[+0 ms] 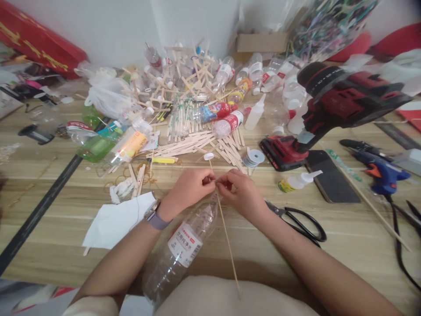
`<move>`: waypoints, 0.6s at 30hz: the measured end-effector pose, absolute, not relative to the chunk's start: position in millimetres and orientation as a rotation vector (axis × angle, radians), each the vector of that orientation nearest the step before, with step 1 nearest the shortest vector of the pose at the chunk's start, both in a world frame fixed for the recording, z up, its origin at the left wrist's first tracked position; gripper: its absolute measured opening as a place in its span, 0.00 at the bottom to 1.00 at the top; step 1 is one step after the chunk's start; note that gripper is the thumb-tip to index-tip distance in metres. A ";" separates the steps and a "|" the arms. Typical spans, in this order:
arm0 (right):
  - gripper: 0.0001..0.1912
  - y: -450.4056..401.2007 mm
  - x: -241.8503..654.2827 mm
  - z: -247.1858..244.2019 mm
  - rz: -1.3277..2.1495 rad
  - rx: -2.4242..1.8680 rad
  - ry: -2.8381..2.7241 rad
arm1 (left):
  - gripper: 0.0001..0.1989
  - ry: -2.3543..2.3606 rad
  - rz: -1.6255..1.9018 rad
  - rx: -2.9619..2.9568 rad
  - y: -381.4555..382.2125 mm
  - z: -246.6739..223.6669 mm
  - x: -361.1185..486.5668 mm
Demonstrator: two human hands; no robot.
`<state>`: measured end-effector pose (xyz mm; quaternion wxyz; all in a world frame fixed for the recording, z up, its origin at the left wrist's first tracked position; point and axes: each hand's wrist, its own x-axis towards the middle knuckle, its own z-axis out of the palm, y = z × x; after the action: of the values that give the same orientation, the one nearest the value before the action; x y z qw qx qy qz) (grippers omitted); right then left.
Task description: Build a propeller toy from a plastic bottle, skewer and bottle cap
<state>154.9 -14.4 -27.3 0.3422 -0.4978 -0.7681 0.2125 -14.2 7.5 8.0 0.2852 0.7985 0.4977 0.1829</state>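
My left hand [196,188], with a watch [153,211] on its wrist, and my right hand [239,189] meet over the table. Both are closed in pinches, with fingertips almost touching; what they grip is too small to make out. A thin wooden stick [228,243] passes by the fingertips, its upper end at a white bottle cap [208,156]. Below the hands a clear empty plastic bottle [174,263] lies slanted, its neck end near my fingers and its base against my body.
Black-handled scissors [305,224] lie beside my right forearm. A red drill [348,101], phone [332,177], glue bottle [297,181] and glue gun [381,169] stand or lie right. Wooden sticks [189,144] and several bottles fill the back; white paper [113,223] lies left.
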 end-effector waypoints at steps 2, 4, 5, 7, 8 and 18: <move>0.06 -14.5 154.9 -27.4 0.542 -1.294 -2.010 | 0.06 1.338 0.464 2.157 6.6 9.6 -13.6; 0.06 -14.8 154.8 -27.4 0.527 -1.294 -2.025 | 0.06 1.349 0.435 2.182 5.3 11.6 -13.3; 0.06 -15.0 154.7 -27.4 0.518 -1.293 -2.032 | 0.06 1.354 0.421 2.194 4.5 12.7 -13.2; 0.06 -15.4 154.3 -27.3 0.500 -1.293 -2.049 | 0.07 1.365 0.396 2.218 3.1 14.3 -12.9; 0.06 -15.7 154.1 -27.2 0.491 -1.294 -2.058 | 0.07 1.369 0.387 2.230 2.4 14.7 -12.7; 0.07 -16.8 152.8 -25.0 0.497 -1.319 -2.064 | 0.06 1.367 0.466 2.168 3.3 9.2 -12.5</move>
<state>152.8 -16.8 -25.0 0.3158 -0.5007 -0.7836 0.1886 -12.5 3.3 9.2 0.2653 0.8024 0.5059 0.1726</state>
